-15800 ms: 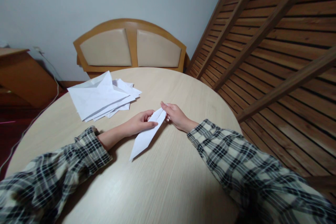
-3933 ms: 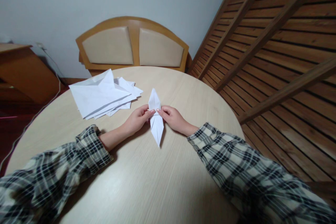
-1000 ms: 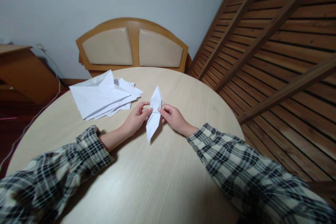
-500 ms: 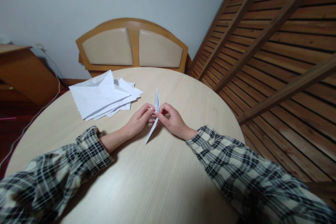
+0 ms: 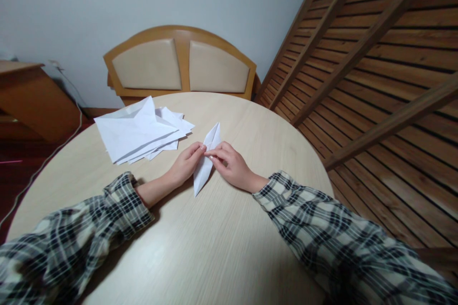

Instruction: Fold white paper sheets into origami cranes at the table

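A white folded paper (image 5: 203, 171), long and pointed at both ends, is held between my two hands over the table. My left hand (image 5: 186, 161) grips its left edge near the middle, with the thumb on top. From the other side, my right hand (image 5: 232, 164) pinches it at the middle with thumb and fingertips. The broad face of the paper is turned up, and a crease runs along its upper half. My fingers hide its middle and what lies beneath it.
Several white paper sheets (image 5: 136, 128), some creased, lie in a loose pile at the table's back left. The round wooden table (image 5: 200, 248) reaches toward a padded headboard (image 5: 184, 57) at the wall. Slatted wood (image 5: 375, 81) rises on the right; a cable (image 5: 50, 157) runs at left.
The folded paper was edge-on and narrow; now it is turned flatter, showing its wide face. My right fingers have shifted onto its middle, and my left hand has moved slightly left.
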The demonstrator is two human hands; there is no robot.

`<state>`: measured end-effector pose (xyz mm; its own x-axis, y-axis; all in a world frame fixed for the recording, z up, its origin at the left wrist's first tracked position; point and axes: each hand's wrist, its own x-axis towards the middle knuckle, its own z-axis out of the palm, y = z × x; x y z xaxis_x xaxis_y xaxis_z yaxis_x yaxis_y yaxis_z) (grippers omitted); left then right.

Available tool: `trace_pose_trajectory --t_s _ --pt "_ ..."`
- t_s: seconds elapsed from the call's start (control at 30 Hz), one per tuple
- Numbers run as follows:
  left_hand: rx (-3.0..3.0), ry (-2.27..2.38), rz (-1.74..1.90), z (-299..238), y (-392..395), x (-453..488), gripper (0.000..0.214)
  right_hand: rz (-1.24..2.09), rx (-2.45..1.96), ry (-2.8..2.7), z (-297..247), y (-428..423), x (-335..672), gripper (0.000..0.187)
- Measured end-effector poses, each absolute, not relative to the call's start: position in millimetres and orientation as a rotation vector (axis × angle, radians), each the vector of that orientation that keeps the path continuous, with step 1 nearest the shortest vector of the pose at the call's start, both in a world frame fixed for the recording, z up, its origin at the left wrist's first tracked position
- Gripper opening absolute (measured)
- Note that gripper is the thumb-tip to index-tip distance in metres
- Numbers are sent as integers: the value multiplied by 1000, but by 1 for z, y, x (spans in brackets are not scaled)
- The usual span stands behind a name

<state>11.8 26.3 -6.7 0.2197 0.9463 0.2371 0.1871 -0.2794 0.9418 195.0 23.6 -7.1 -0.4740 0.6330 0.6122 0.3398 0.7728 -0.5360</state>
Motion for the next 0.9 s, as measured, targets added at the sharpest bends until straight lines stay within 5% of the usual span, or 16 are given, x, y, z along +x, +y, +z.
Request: trace_pose_trajectory --t_s 0.17,0.37,0.9 --pt "1445 1078 1229 -10 29 12 21 163 -747 -2226 -9 27 198 33" --pt "1167 996 1236 -13 30 15 17 -40 -795 -2263 -6 30 203 26" --pt "1074 892 1189 -10 30 13 24 14 -540 -2169 20 12 219 15"
